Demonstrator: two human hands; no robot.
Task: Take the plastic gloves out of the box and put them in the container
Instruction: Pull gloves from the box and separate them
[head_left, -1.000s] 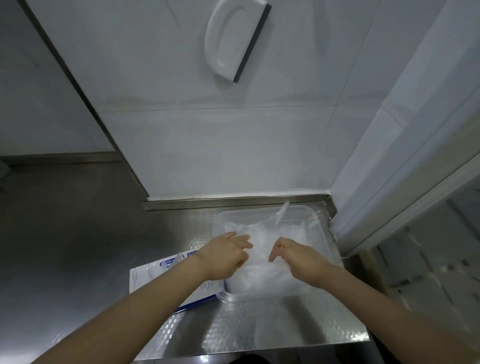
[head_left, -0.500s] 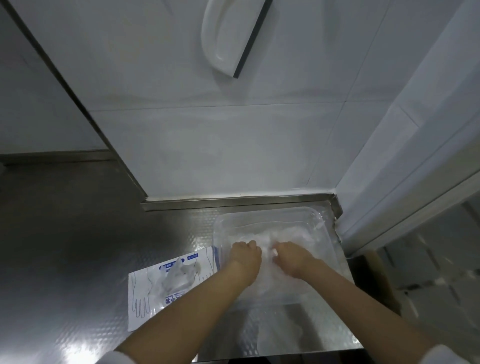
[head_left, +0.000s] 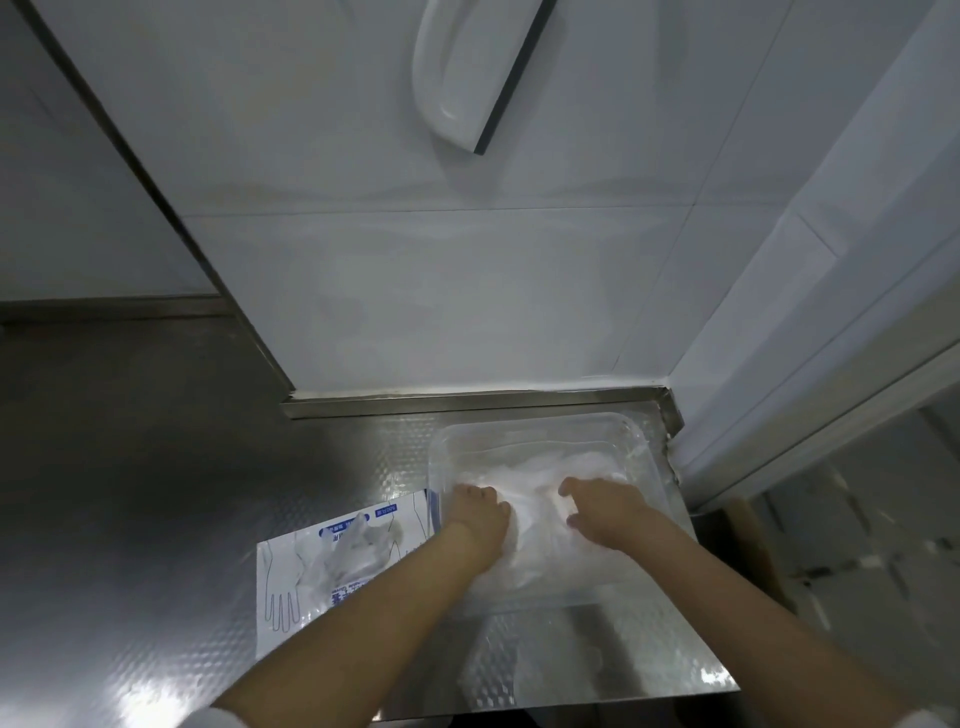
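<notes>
Counter (head_left: 571, 660): bearing container (head_left: 519, 423).
Left hand (head_left: 478, 514): gripping plastic gloves (head_left: 535, 480) inside container.
Right hand (head_left: 605, 512): pressing them alongside, fingers straight.

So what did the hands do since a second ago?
Both hands went down from above the container into it. The left hand and right hand now push on the pile of gloves, and the glove tip that stuck up at the back no longer does. The box stayed beside the container, one glove poking out.
</notes>
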